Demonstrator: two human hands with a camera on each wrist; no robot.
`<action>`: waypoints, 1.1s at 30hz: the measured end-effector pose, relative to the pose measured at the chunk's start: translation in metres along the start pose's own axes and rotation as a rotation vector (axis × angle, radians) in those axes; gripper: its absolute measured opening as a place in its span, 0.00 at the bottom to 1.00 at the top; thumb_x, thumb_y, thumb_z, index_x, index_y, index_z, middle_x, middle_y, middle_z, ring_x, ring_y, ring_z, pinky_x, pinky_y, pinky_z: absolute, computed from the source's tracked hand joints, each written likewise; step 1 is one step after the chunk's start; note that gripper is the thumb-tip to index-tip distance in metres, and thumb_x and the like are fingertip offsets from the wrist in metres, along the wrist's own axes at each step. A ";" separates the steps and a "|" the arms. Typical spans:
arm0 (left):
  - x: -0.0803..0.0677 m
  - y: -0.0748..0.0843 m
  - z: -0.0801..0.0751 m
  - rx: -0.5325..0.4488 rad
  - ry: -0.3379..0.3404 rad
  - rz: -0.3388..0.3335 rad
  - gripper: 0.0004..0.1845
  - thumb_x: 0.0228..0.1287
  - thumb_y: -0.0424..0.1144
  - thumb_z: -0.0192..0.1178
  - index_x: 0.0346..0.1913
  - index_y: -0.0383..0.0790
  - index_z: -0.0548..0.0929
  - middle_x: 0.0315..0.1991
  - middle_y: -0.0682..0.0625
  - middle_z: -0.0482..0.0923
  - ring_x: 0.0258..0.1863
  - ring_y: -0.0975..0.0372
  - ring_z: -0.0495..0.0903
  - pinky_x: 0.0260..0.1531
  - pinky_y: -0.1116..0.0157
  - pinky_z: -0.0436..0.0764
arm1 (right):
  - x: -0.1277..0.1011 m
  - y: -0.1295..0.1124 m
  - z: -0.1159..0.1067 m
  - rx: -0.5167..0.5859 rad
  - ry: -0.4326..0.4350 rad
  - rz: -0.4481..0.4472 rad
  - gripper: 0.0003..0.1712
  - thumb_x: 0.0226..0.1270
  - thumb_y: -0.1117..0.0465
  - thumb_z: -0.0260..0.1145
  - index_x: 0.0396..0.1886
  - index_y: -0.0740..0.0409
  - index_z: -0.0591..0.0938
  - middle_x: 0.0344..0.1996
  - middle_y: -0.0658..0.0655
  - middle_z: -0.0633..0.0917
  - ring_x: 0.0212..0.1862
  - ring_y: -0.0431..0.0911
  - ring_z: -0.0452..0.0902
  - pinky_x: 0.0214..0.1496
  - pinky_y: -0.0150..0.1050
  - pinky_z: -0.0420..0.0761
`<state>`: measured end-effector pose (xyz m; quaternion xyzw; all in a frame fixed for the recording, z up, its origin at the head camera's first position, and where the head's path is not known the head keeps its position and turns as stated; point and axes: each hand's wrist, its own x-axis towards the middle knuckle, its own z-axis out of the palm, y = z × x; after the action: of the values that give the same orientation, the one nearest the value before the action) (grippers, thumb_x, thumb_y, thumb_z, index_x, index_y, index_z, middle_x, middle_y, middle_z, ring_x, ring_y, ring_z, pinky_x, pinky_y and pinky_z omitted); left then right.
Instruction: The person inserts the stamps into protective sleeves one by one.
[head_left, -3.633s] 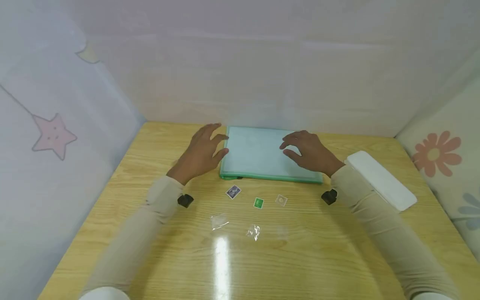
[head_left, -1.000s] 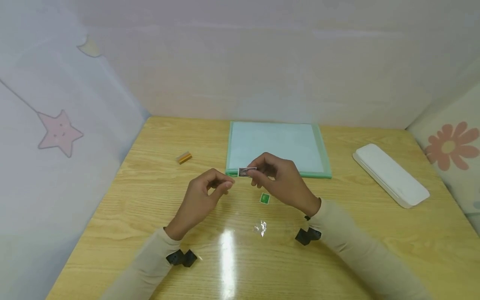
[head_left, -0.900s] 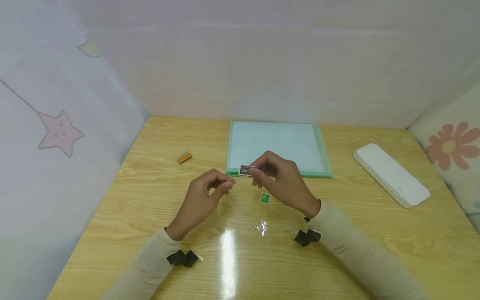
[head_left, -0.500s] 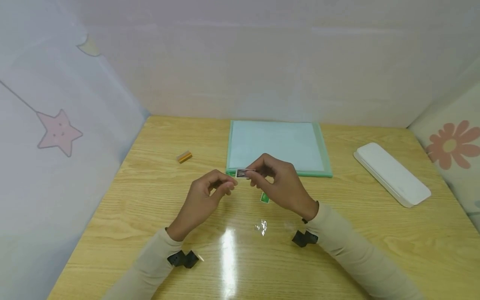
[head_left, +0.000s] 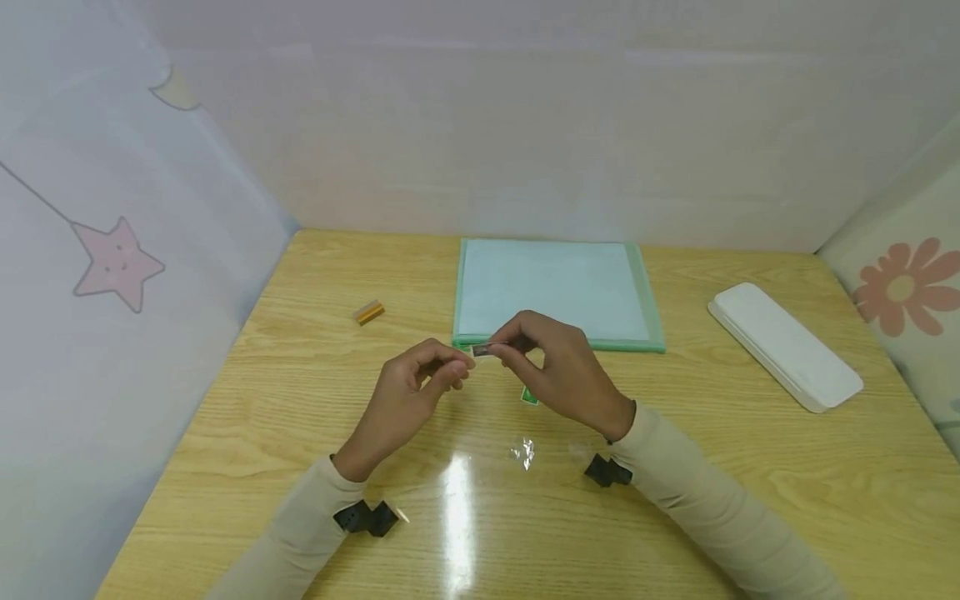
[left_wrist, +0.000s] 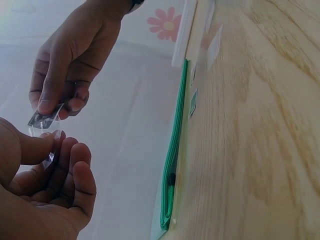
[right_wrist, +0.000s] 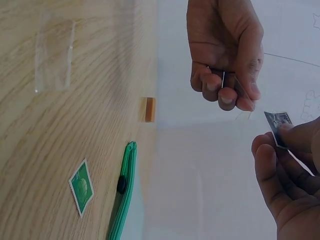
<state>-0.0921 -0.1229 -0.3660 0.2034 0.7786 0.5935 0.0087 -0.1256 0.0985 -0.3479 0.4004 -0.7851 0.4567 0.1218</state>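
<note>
My right hand (head_left: 558, 371) pinches a small dark postage stamp (right_wrist: 279, 122) with a white border between thumb and index finger. Facing it, my left hand (head_left: 405, 392) pinches a small clear plastic sleeve (left_wrist: 48, 161) between thumb and fingers. In the left wrist view the stamp's lower part overlaps the sleeve's clear film. Both hands are raised above the table, before the front edge of a green-edged zip folder (head_left: 555, 287). A green stamp (right_wrist: 81, 187) lies on the wood, partly covered by my right hand in the head view.
Another clear sleeve (head_left: 527, 454) lies glinting on the table (head_left: 300, 350), nearer the front. Beyond my left hand sits a small brown and orange block (head_left: 368, 313). A long white case (head_left: 783, 346) lies at the right. Printed cloth walls surround the table.
The dark stamp and one clear sleeve, both on the table 3.6 seconds ago, are now in my right and left hands. Over the last second, the stamp has moved left and down toward my left fingertips.
</note>
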 end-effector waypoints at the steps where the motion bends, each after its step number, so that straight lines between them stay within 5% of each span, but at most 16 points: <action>1: 0.000 -0.005 0.000 0.000 0.004 0.005 0.07 0.67 0.38 0.55 0.45 0.44 0.81 0.38 0.50 0.78 0.36 0.56 0.76 0.39 0.60 0.77 | -0.001 0.004 0.001 -0.014 -0.007 -0.006 0.05 0.65 0.61 0.62 0.40 0.51 0.79 0.36 0.41 0.79 0.31 0.36 0.73 0.31 0.32 0.75; 6: 0.001 -0.025 0.001 0.023 0.030 0.040 0.06 0.66 0.41 0.55 0.43 0.53 0.80 0.37 0.53 0.78 0.36 0.61 0.76 0.37 0.63 0.76 | -0.003 0.007 0.002 -0.039 -0.042 0.016 0.04 0.66 0.59 0.62 0.39 0.48 0.79 0.34 0.39 0.78 0.28 0.34 0.71 0.25 0.29 0.72; 20: 0.000 -0.028 0.002 0.062 0.078 0.074 0.06 0.66 0.41 0.56 0.43 0.54 0.81 0.36 0.54 0.78 0.34 0.62 0.75 0.34 0.59 0.76 | -0.001 0.004 0.002 -0.023 -0.075 0.060 0.02 0.65 0.58 0.62 0.37 0.47 0.79 0.32 0.36 0.78 0.27 0.32 0.73 0.25 0.29 0.74; 27: -0.001 -0.024 0.003 0.138 0.097 0.111 0.06 0.65 0.40 0.57 0.43 0.54 0.81 0.33 0.58 0.76 0.32 0.63 0.75 0.33 0.65 0.74 | 0.000 0.003 0.003 -0.036 -0.093 0.078 0.03 0.64 0.57 0.63 0.37 0.45 0.79 0.31 0.35 0.78 0.31 0.31 0.75 0.30 0.30 0.75; 33: -0.002 -0.001 0.004 0.155 0.101 0.139 0.05 0.65 0.35 0.57 0.41 0.46 0.80 0.34 0.53 0.76 0.33 0.62 0.75 0.32 0.66 0.74 | 0.003 0.001 0.003 -0.025 -0.115 0.095 0.07 0.64 0.56 0.64 0.42 0.44 0.79 0.34 0.37 0.80 0.32 0.31 0.76 0.33 0.30 0.76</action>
<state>-0.0893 -0.1199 -0.3691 0.2267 0.8056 0.5404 -0.0873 -0.1279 0.0945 -0.3490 0.3870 -0.8144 0.4283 0.0595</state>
